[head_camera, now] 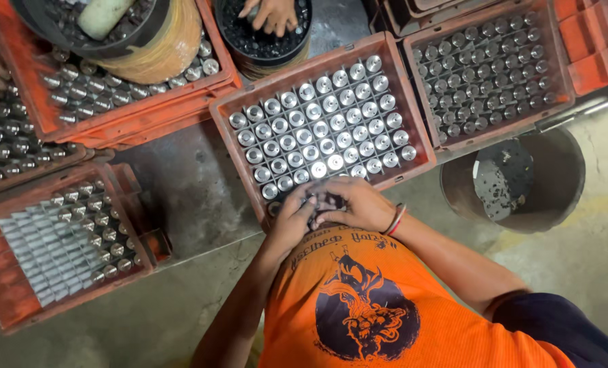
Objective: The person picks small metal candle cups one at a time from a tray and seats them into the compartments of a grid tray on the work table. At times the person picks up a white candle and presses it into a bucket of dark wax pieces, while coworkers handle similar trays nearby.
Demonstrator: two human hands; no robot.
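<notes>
While both hands meet at the near edge of the centre crate, the left hand and right hand close on a cluster of small metal cylinders. Judged step: loading rows; empty near cells call for upright placement.

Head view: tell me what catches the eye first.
The orange crate at centre, packed with rows of shiny metal cylinders, stands out first. At its near edge the left hand and right hand meet over dark pieces. Similar crates surround it, and another person's hand reaches into a black tub at top.
</notes>
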